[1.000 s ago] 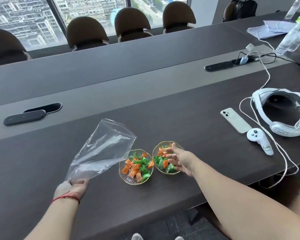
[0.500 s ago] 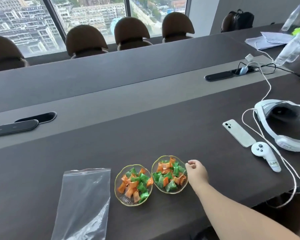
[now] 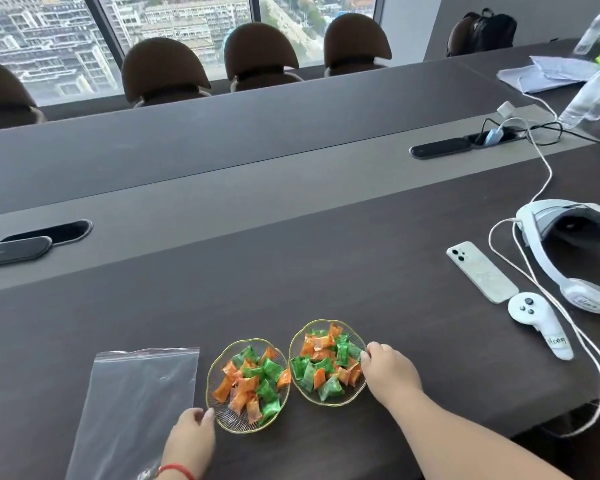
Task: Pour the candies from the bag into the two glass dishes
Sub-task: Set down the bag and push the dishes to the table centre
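Two gold-rimmed glass dishes stand side by side near the table's front edge. The left dish (image 3: 226, 421) and the right dish (image 3: 347, 398) each hold a heap of orange and green wrapped candies (image 3: 253, 379). The clear zip bag (image 3: 136, 403) lies flat and empty on the table, left of the dishes. My left hand (image 3: 191, 439) is at the near left rim of the left dish, fingertips curled onto the edge. On the right dish, my right hand (image 3: 390, 374) pinches the right rim.
A white phone (image 3: 482, 271), a white controller (image 3: 537, 322) and a headset (image 3: 575, 251) with white cables (image 3: 548, 168) lie to the right. Water bottles (image 3: 593, 91) and papers are at the far right. Black cable-port covers (image 3: 440, 147) sit on the grey centre strip, with chairs behind.
My left hand put the empty bag flat on the table, left view, and now reaches the left dish's rim. My right hand moved from over the candies to the right dish's rim.
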